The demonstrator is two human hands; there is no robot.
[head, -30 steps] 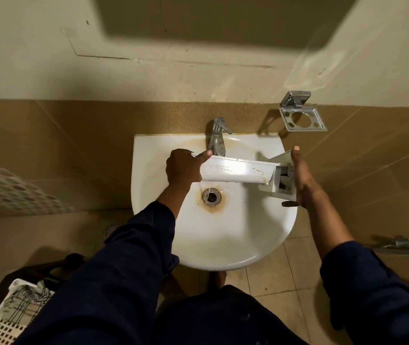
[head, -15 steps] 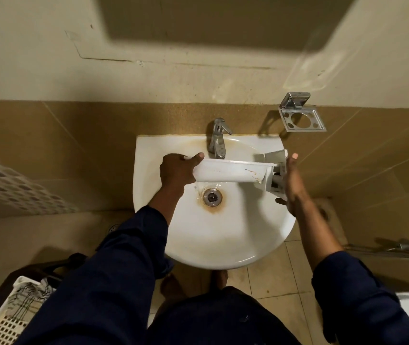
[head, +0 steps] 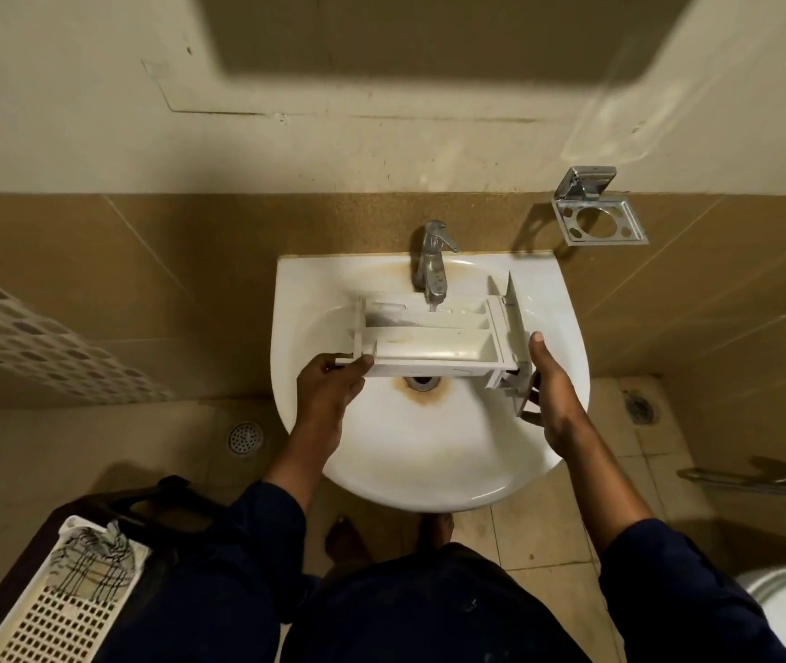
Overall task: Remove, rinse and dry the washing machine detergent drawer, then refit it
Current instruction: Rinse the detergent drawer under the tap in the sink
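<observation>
— From where I stand, nearest me is the laundry basket (head: pixel 61 610) on the floor by their knee, then the two dark sleeves reaching over the sink (head: pixel 429 471). What's different?

— The detergent drawer (head: pixel 434 339) has rolled over. A second ago it was on edge, its underside toward us; now its compartments face up, level across the basin above the drain (head: pixel 422 381). I'd say rinsing is under way; drying and refitting remain.

— And the hands?

— The left hand (head: pixel 333 390) has its grip clamped on the drawer's left end, thumb on top. The right hand (head: pixel 548 394) presses flat against the front panel, fingers closed round its lower edge, wrist straight.

— Further back?

— The tap (head: pixel 433 265) sits over the rear compartment; a thin stream seems to fall in. Beyond, an empty holder (head: pixel 596 217) on the wall.
</observation>
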